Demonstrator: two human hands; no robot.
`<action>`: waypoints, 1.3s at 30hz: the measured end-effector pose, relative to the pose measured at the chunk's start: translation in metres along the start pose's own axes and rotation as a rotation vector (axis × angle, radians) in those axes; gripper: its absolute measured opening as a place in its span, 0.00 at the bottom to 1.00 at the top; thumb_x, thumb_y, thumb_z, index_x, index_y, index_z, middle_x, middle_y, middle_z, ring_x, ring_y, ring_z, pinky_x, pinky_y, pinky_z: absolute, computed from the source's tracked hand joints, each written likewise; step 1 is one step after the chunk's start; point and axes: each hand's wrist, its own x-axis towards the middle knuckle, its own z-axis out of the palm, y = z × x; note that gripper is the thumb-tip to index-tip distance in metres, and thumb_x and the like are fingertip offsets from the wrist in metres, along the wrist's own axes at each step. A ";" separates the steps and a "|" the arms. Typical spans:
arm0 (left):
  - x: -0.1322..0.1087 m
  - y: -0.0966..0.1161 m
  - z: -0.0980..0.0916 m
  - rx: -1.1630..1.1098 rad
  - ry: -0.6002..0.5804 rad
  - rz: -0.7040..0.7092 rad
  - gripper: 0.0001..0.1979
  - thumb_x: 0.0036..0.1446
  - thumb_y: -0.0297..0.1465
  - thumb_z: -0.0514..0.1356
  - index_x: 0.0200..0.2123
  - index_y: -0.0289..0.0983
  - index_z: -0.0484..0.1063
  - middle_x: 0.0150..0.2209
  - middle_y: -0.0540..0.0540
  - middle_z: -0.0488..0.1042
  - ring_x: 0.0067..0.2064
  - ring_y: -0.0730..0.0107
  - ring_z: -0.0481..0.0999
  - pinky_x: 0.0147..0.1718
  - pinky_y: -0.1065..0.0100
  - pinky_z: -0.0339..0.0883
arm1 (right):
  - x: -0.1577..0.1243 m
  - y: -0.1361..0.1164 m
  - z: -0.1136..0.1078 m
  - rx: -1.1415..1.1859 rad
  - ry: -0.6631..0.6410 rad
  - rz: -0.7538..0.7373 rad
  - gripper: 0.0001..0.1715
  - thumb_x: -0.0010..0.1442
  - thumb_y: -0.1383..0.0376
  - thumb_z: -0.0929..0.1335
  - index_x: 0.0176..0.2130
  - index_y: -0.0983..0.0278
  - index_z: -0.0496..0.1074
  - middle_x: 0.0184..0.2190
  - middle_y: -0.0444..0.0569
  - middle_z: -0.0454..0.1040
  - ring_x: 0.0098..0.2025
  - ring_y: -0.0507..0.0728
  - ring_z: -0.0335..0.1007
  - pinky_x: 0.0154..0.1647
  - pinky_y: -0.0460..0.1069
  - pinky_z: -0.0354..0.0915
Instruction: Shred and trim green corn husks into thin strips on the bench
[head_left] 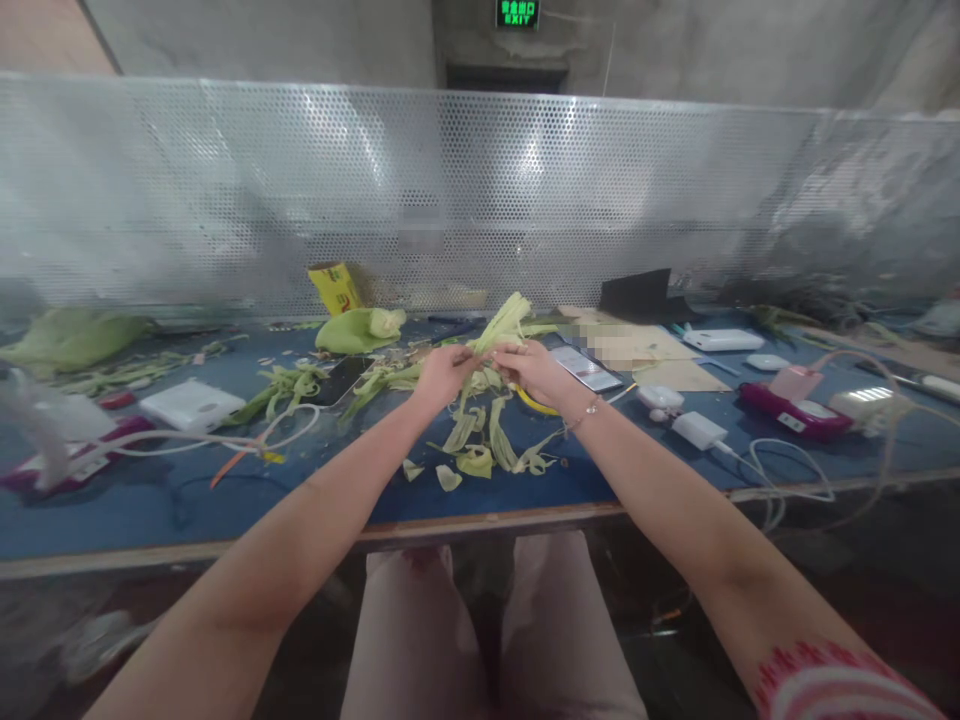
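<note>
Over the middle of the table, my left hand (442,372) and my right hand (534,372) meet with fingers closed, both gripping a bundle of pale green leaf strips (505,322) that look like corn husk. Its wide ends stick up above my fingertips. Below my hands, loose curled leaf strips (501,432) hang or lie on the blue tabletop (315,505). A few small leaf scraps (448,478) rest nearer the edge. More green strips (285,388) are heaped left of my left hand. Just beyond my right hand is a phone (586,366) with a lit screen.
A green bundle (358,330) and a yellow box (334,288) stand at the back. White chargers (699,430) with cables and a purple power strip (796,412) lie right; a white box (192,404) and cables lie left. A perforated metal screen (300,180) closes the far side.
</note>
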 end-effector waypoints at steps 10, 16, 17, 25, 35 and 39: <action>0.004 -0.007 0.010 -0.718 0.031 -0.373 0.17 0.35 0.39 0.69 0.25 0.33 0.71 0.21 0.50 0.71 0.22 0.76 0.68 0.26 0.70 0.64 | 0.000 0.007 0.002 -0.350 -0.070 -0.036 0.09 0.43 0.66 0.72 0.29 0.67 0.73 0.26 0.45 0.74 0.29 0.50 0.68 0.35 0.47 0.63; 0.000 0.003 0.010 -0.748 -0.035 -0.374 0.18 0.33 0.38 0.71 0.23 0.32 0.71 0.21 0.49 0.72 0.23 0.77 0.70 0.27 0.71 0.66 | 0.001 0.010 0.002 -0.574 0.036 -0.213 0.09 0.45 0.69 0.69 0.31 0.65 0.67 0.26 0.43 0.71 0.29 0.51 0.68 0.33 0.47 0.63; -0.001 0.003 0.010 -0.749 -0.039 -0.375 0.18 0.33 0.38 0.71 0.23 0.32 0.71 0.21 0.50 0.72 0.22 0.77 0.69 0.27 0.71 0.66 | 0.001 0.010 0.002 -0.592 0.045 -0.241 0.10 0.46 0.69 0.69 0.32 0.64 0.66 0.26 0.43 0.71 0.29 0.51 0.67 0.33 0.47 0.63; -0.002 0.003 0.010 -0.791 -0.078 -0.372 0.18 0.34 0.37 0.71 0.27 0.30 0.74 0.21 0.49 0.72 0.23 0.77 0.69 0.26 0.72 0.63 | 0.002 0.010 0.001 -0.764 0.117 -0.430 0.08 0.50 0.70 0.68 0.34 0.64 0.69 0.37 0.49 0.66 0.32 0.52 0.65 0.34 0.48 0.64; -0.002 0.004 0.012 -0.839 -0.099 -0.423 0.18 0.33 0.36 0.72 0.24 0.31 0.71 0.18 0.52 0.68 0.21 0.78 0.66 0.22 0.73 0.61 | 0.001 0.009 -0.003 -0.912 0.063 -0.576 0.04 0.54 0.70 0.66 0.28 0.65 0.65 0.33 0.48 0.63 0.34 0.53 0.62 0.37 0.49 0.61; -0.003 0.007 0.011 -0.850 -0.112 -0.431 0.18 0.34 0.37 0.71 0.23 0.31 0.70 0.17 0.52 0.67 0.19 0.80 0.64 0.21 0.73 0.60 | -0.002 0.004 -0.003 -0.984 0.058 -0.589 0.04 0.55 0.70 0.64 0.29 0.64 0.63 0.31 0.48 0.65 0.35 0.54 0.62 0.39 0.49 0.60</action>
